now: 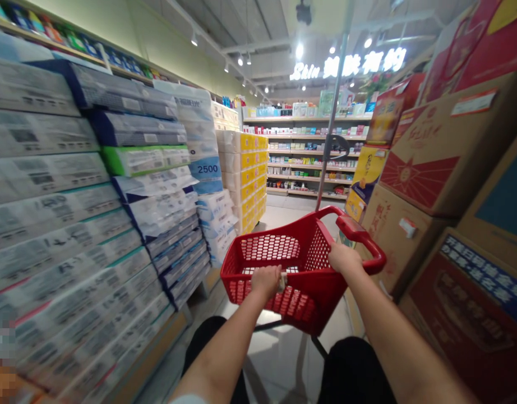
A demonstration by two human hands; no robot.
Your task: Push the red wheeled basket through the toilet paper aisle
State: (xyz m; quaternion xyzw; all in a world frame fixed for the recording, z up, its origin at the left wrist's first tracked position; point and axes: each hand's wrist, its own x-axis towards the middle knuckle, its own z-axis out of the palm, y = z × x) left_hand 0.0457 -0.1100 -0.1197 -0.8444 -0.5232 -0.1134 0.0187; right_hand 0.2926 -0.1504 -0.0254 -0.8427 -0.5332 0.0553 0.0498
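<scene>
A red plastic shopping cart [292, 303] with perforated walls stands sideways in front of my knees. Its handle [370, 247] is at the right end, and no goods show in the part of the basket I can see. My left hand [266, 281] is closed over the near side rim. Beside its thumb is a small pale thing [282, 281] that I cannot make out. With my right hand [345, 260] I grip the rim at the corner near the handle, fingers wrapped over the edge.
Tall stacks of wrapped paper packs [52, 202] line the left. Yellow-and-white packs [253, 179] stand farther along. Cardboard cartons [435, 157] are piled close on the right. Ahead, a metal pole [331, 134] with a latch stands before shelves of small goods [300, 136].
</scene>
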